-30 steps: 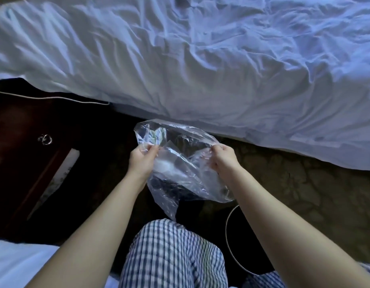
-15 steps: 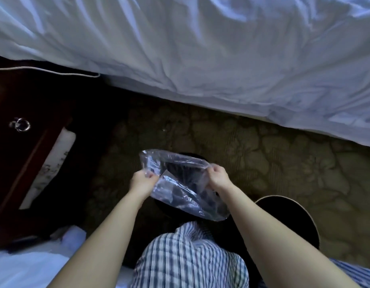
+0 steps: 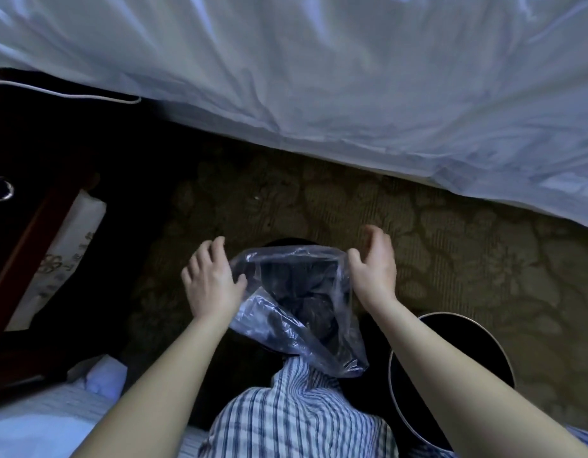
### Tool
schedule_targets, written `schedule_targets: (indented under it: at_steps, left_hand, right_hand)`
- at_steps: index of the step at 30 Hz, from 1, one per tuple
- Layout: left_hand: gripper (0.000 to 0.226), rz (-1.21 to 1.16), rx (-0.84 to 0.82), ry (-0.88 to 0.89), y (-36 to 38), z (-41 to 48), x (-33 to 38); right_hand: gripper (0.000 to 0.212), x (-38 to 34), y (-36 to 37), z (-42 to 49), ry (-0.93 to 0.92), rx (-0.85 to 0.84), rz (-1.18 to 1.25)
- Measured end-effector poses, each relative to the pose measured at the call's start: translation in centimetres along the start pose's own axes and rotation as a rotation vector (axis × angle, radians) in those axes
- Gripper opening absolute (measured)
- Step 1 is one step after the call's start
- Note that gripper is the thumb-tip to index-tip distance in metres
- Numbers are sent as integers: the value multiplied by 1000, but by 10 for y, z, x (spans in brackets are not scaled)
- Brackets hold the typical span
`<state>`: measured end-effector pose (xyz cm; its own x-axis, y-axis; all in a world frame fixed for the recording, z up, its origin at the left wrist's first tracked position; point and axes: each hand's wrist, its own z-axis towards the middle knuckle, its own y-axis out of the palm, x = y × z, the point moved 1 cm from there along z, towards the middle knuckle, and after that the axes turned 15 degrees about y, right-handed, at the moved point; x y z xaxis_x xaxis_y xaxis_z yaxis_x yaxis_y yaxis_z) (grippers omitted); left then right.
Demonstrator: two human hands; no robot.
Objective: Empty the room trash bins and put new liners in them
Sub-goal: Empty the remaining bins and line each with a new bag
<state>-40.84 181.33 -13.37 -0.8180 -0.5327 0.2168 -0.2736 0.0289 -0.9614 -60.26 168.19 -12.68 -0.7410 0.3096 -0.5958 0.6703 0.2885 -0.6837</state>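
A clear plastic liner (image 3: 286,328) hangs with its mouth stretched wide over a dark trash bin (image 3: 287,241), of which only the far rim shows. My left hand (image 3: 211,280) is at the mouth's left edge, fingers spread, thumb touching the plastic. At the right edge my right hand (image 3: 375,264) has relaxed fingers and its thumb against the liner. Neither hand's fingers wrap the plastic. The liner's bottom trails toward my knee.
A second round black bin (image 3: 458,355) with a thin pale rim stands at lower right. The white bed sheet (image 3: 319,77) overhangs the patterned carpet (image 3: 468,259). A dark wooden nightstand (image 3: 18,233) with a ring pull and a white paper packet (image 3: 61,249) is at left.
Both hands dropped lower toward the bin and went from pinching the liner's rim to spread fingers. The liner's mouth is now pulled wider. The view tilted further down.
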Motion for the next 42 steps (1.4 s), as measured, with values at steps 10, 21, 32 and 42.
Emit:
schedule_targets:
  at_steps: [10,21,32,42]
  left_hand:
    - [18,3,174,268,-3,9,14]
    - [28,-431,-121,-276,32,63,2]
    - [20,-309,-394,-365,68,51,-36]
    - [30,-515,15,-297,50,14,-36]
  right_hand:
    - [37,0,28,-12,63,-192,-137]
    - [15,-9,48,39,578,-257,312]
    - [51,11,53,52,691,-720,130]
    - [40,37,31,42,37,-156,-253]
